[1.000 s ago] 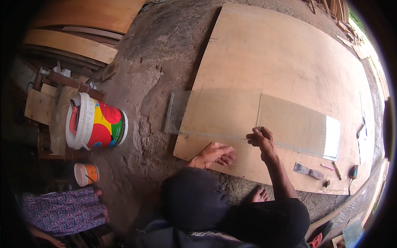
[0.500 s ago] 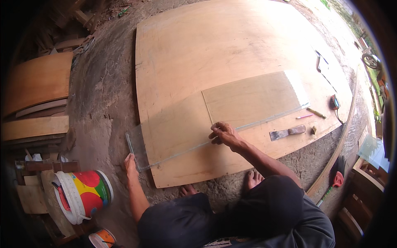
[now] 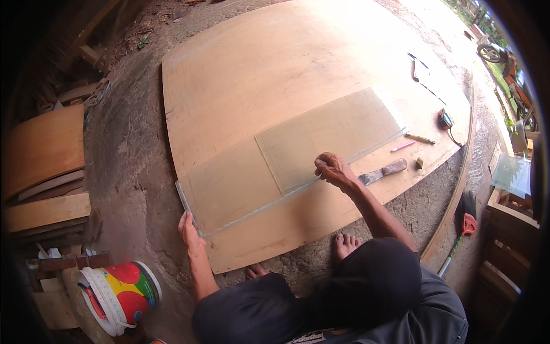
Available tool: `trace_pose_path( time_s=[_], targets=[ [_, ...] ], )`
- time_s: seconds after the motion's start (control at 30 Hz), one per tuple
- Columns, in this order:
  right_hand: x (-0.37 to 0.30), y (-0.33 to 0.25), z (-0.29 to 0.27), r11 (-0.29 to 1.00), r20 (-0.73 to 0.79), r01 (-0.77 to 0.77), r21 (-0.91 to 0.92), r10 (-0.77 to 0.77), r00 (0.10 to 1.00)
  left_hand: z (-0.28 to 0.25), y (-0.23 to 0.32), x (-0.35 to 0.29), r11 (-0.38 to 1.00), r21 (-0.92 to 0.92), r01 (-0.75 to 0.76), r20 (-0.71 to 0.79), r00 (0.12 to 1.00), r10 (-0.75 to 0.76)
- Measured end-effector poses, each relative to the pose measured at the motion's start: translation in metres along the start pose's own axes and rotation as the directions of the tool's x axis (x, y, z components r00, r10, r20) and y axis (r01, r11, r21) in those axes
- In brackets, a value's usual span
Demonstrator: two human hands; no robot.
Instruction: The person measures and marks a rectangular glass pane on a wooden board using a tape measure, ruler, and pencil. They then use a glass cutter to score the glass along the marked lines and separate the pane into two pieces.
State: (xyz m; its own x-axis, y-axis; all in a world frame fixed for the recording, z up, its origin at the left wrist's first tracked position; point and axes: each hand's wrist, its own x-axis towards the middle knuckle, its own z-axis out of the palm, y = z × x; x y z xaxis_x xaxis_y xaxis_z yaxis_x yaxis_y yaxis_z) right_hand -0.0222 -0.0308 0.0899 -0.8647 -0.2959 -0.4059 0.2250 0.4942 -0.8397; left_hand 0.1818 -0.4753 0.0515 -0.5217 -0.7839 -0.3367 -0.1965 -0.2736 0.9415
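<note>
My left hand [image 3: 192,230] grips the left edge of a clear glass sheet [image 3: 220,189], at the left side of a large plywood board [image 3: 246,86]. A second glass section [image 3: 338,132] lies to the right on the board, divided from the first by a pale straight line; whether the two overlap is hard to tell. My right hand [image 3: 332,170] is over the front edge of the glass, its fingers curled together. Anything inside them is hidden. Right of that forearm lies a scraper-like blade with a worn handle [image 3: 394,167].
Near the board's right side lie a pink pencil [image 3: 403,147], a slim brownish tool [image 3: 420,139], a small block [image 3: 420,163] and a tape measure [image 3: 444,119]. A paint bucket [image 3: 123,295] stands front left. Stacked boards [image 3: 46,155] are at left; a red-headed brush [image 3: 469,223] is at right.
My left hand has pushed the left glass sheet rightward, from jutting past the board onto it. My right hand has moved right along the front edge. The view has shifted.
</note>
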Motion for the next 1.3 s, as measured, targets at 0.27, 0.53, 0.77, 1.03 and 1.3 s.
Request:
trace_pose_path(
  time_s=[0.27,0.53,0.77,1.03,1.3],
  targets=[
    [0.029,0.026,-0.083,0.882,-0.275,-0.062,-0.468,-0.079,0.958,0.108,-0.009,-0.045,0.996,0.017,0.091,0.049,0.995,-0.092],
    [0.044,0.049,-0.121,0.855,-0.295,-0.133,-0.502,-0.025,0.955,0.142,-0.033,-0.043,0.99,-0.007,0.14,0.19,0.972,-0.137],
    [0.053,0.063,-0.126,0.875,-0.322,-0.117,-0.469,-0.046,0.946,0.153,-0.03,-0.047,0.985,-0.021,0.171,0.193,0.967,-0.164],
    [0.058,0.058,-0.127,0.853,-0.307,-0.058,-0.519,-0.122,0.944,0.152,-0.037,-0.042,0.98,-0.057,0.19,0.144,0.973,-0.18],
    [0.085,0.026,-0.099,0.878,-0.142,0.017,-0.478,-0.097,0.985,0.094,-0.026,-0.024,0.972,-0.1,0.213,0.16,0.967,-0.196]
  ],
)
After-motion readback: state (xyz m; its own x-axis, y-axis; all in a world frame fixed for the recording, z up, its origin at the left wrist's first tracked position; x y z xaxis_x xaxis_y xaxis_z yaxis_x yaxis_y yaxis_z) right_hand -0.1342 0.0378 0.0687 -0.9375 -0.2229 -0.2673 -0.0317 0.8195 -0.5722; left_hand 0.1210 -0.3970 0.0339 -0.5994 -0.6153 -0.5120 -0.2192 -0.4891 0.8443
